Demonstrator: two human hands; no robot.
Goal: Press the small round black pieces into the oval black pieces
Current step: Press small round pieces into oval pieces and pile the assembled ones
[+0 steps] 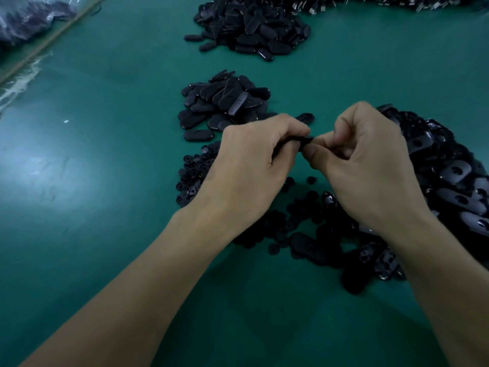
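Head view, and both hands meet just above the table, mid-frame. The left hand (254,160) is curled tight round a black piece (307,141), with only the piece's end poking out past the knuckles. The right hand (370,160) comes in from the other side, fingers curled, thumb and forefinger pinching that same end. Fingers hide most of it, so whether a round is seated in it can't be told.

Right under the wrists lie scattered rounds (190,181), spilling out left of the left hand, with loose ovals (309,247) mixed in nearer the body. Tight quarters on the right: a big heap (449,176) of ovals sits just beside the right hand and runs off the frame's right edge. Straight ahead, just beyond the knuckles, sits a smaller pile (225,107) of ovals, with one stray oval (305,118) lying near the fingertips. Well beyond that is a far pile (254,27), and a band of metal bits (397,1) runs along the top edge.

Open room is on the left and close in: bare green table (105,181) stretches wide there and between the forearms. Far left, a pale strip (53,35) marks the table's edge, with a plastic bag (26,19) lying past it.
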